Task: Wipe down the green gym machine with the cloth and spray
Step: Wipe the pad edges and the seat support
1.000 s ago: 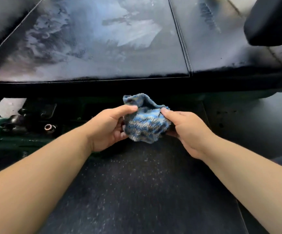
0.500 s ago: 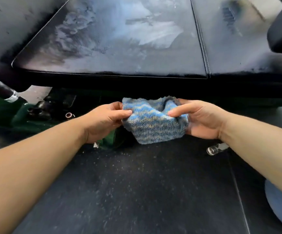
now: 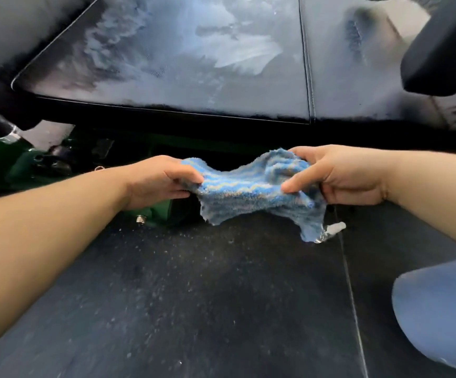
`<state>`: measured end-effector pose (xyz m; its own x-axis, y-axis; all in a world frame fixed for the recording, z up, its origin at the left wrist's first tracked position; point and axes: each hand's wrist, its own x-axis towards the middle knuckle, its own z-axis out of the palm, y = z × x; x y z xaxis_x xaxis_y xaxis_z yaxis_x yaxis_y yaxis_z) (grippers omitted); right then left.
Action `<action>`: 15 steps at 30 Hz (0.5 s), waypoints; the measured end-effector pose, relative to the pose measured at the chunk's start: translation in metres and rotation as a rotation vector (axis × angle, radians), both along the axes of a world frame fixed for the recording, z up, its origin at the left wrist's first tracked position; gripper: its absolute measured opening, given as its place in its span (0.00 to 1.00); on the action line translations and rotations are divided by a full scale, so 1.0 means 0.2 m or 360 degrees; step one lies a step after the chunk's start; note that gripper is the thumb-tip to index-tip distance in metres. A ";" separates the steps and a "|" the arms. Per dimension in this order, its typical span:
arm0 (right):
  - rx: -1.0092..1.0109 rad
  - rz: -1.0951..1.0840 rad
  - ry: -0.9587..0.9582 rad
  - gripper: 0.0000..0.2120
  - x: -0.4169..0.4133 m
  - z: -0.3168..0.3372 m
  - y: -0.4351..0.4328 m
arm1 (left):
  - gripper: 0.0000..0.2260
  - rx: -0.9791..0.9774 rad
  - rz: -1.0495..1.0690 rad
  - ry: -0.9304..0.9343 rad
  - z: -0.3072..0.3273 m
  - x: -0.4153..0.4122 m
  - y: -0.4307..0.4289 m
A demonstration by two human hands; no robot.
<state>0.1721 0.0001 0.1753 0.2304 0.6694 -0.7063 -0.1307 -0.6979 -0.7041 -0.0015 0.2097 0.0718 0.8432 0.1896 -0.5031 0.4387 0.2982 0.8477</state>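
Head | 1 cloth (image 3: pixel 251 190) | held by 2: left grip (image 3: pixel 158 181), right grip (image 3: pixel 344 175)

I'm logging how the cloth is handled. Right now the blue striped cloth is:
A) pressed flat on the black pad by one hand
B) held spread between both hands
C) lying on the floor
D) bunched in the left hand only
B: the left hand grips one end of the cloth and the right hand grips the other, so it hangs spread in the air between them, off the black pad.
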 end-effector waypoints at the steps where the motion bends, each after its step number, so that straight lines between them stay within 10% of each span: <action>1: 0.0054 -0.0065 0.0017 0.28 0.00 0.00 -0.03 | 0.21 -0.0046 0.0063 -0.0045 0.00 0.01 -0.01; 6: 0.0211 -0.0497 -0.0101 0.31 0.03 -0.06 -0.15 | 0.02 0.0112 0.0288 0.0086 0.09 0.08 -0.10; 10: 0.0354 -0.0705 -0.0150 0.22 0.03 -0.11 -0.27 | 0.18 0.0078 0.0227 0.0371 0.12 0.15 -0.16; 15: 0.0294 -0.0612 -0.0288 0.21 0.07 -0.17 -0.38 | 0.40 0.0108 -0.0750 0.0646 0.20 0.21 -0.23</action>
